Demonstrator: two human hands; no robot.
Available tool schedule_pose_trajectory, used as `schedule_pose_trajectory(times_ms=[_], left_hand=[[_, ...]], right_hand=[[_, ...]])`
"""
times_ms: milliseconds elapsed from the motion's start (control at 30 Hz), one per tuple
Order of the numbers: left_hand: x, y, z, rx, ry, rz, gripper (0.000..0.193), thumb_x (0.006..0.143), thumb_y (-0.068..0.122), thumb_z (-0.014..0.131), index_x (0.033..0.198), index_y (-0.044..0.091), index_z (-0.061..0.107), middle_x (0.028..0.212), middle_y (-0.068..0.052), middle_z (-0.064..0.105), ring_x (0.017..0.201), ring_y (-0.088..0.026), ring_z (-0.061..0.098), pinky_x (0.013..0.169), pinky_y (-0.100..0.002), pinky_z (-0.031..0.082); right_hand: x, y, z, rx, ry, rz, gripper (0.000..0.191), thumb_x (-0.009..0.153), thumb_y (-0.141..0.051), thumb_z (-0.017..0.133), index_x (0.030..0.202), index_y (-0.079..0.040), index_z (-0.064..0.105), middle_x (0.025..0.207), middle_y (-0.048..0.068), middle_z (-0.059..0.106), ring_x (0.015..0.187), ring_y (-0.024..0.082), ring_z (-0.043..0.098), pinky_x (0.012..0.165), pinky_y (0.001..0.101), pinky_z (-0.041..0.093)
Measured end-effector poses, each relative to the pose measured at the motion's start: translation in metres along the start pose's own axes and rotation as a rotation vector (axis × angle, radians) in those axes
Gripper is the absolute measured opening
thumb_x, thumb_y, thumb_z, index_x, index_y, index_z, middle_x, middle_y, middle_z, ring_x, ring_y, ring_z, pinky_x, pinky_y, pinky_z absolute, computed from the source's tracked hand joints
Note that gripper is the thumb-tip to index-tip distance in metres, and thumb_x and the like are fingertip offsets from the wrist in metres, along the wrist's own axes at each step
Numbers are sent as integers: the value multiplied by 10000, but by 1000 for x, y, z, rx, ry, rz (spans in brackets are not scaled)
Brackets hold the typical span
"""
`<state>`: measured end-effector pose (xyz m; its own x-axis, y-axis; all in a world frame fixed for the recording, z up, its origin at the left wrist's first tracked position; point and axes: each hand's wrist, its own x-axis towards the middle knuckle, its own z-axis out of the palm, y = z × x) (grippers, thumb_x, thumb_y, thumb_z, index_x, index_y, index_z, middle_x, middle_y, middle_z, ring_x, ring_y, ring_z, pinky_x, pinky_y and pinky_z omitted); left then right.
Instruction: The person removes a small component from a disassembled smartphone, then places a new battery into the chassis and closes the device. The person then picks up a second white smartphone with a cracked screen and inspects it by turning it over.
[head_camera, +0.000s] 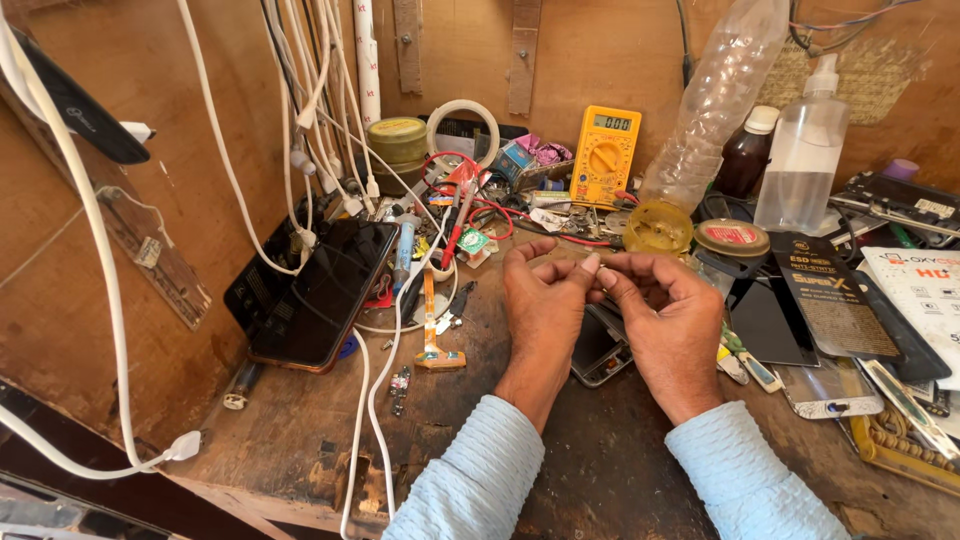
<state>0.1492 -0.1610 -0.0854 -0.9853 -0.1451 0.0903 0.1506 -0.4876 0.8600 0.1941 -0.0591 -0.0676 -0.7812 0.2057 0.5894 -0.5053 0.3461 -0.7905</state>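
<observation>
Both hands are meeting fingertip to fingertip above the middle of the worktop. The left hand and the right hand are curling their fingers together, pinching something too small to tell. A dark phone part is lying under them. A black phone is leaning near the left edge; a yellow multimeter is standing at the back edge.

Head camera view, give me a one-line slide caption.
Left hand and right hand meet fingertip to fingertip over a phone part on a cluttered wooden workbench, yellow multimeter behind.
</observation>
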Motion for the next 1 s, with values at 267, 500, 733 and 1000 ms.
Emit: schedule_pose_trajectory(times_ms=[267,500,733,1000], left_hand=[[-3,-1,0,299,-45,223,393,890,43,720,1190,17,467,837,-62,706,739,-106,658,668,-255,531],[2,-3,-1,238,-33,200,406,872,62,755,1163,6,477,779,-62,711,667,-110,665,611,-262,547],[1,1,-1,287,10,165,414,849,68,777,1148,5,497,739,-75,716,626,-126,684,575,-274,563],[1,4,-3,369,28,232,431,836,42,778,1156,11,489,733,-83,712,635,-130,682,594,-273,554]], right_hand=[[-1,1,-1,-10,30,14,122,931,-34,739,1043,8,759,934,30,771,802,43,667,714,214,550],[-3,3,0,-128,85,-55,122,906,-63,764,994,21,758,901,54,778,779,70,689,704,240,565],[-3,-8,3,-307,103,-191,110,884,-73,768,902,22,717,826,92,741,704,146,720,675,283,565],[1,-7,4,-316,55,-134,116,869,-81,754,894,19,700,813,87,718,688,157,691,654,301,549]])
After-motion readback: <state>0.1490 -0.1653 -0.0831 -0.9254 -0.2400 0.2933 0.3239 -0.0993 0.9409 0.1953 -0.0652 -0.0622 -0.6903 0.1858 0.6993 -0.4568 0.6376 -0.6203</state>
